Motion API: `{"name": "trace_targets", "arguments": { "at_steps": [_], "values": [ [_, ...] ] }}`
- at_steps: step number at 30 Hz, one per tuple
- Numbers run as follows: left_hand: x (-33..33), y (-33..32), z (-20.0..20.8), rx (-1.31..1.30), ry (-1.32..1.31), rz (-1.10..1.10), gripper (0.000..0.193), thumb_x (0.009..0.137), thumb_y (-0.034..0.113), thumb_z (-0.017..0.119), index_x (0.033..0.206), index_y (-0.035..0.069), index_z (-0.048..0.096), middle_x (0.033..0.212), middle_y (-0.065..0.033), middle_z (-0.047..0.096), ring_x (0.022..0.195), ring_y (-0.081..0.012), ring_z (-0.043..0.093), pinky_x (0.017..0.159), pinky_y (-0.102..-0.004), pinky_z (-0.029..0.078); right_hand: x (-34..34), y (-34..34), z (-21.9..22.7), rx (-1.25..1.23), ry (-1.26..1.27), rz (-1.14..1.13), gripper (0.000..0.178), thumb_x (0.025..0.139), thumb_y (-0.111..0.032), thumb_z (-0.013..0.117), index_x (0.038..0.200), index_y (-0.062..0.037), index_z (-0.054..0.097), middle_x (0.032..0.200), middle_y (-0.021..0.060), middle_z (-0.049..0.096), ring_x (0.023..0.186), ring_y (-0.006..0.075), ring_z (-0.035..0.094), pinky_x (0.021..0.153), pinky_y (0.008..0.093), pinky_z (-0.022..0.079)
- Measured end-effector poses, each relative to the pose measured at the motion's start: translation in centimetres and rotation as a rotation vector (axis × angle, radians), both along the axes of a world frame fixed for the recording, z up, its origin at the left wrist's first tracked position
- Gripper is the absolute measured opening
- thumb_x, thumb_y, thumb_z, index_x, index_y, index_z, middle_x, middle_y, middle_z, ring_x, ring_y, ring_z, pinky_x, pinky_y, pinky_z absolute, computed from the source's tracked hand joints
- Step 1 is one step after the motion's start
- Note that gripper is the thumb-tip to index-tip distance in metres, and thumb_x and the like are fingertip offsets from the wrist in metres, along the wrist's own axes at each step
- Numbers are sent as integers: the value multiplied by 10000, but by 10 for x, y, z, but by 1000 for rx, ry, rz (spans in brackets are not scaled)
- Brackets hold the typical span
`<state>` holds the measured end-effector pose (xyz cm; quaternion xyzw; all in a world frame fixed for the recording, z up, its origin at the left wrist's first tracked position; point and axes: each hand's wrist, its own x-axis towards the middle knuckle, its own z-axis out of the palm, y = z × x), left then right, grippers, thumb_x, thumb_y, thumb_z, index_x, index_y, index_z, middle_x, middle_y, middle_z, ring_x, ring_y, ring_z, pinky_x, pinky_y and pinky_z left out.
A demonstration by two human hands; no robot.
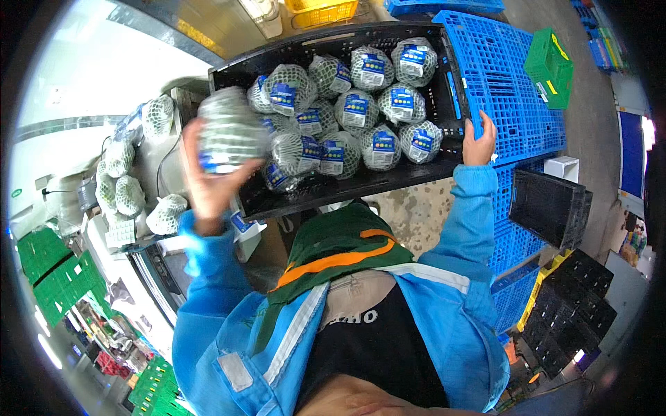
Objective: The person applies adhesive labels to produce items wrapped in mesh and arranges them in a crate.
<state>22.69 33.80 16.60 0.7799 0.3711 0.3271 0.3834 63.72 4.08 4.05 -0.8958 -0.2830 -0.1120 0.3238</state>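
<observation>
My left hand [208,182] holds up a round fruit wrapped in white foam net with a blue label [227,132], blurred by motion, just left of a black plastic crate [333,186]. The crate holds several of the same net-wrapped fruits [355,111]. My right hand [479,142] grips the crate's right wall beside a blue pallet. Both sleeves are blue.
More net-wrapped fruits [121,191] lie on a machine surface at the left. Blue pallets [513,83] lie to the right, with a green crate [549,66] on them and stacked black crates [551,204] lower right. Green crates [55,274] stand at lower left.
</observation>
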Motion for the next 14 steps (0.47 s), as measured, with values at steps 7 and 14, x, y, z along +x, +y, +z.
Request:
{"name": "trace_targets", "arguments": {
  "at_steps": [7,14],
  "values": [
    [215,-113,-115,455,446,-546,937,514,320,895,1342,218,468,1392,-176,420,1260,-399,416,1056,-494,329,51,3,-71,96,396,166,525,849,-222,682,1274,28,501,1077,200,654,974,279,651,856,353,491],
    [167,-45,-127,385,152,-152,743,553,284,856,1193,40,567,1227,-211,552,1131,-383,507,954,-490,389,70,1,-72,49,433,162,465,821,-289,675,1207,-48,580,1005,221,665,938,341,658,798,408,504]
  ]
}}
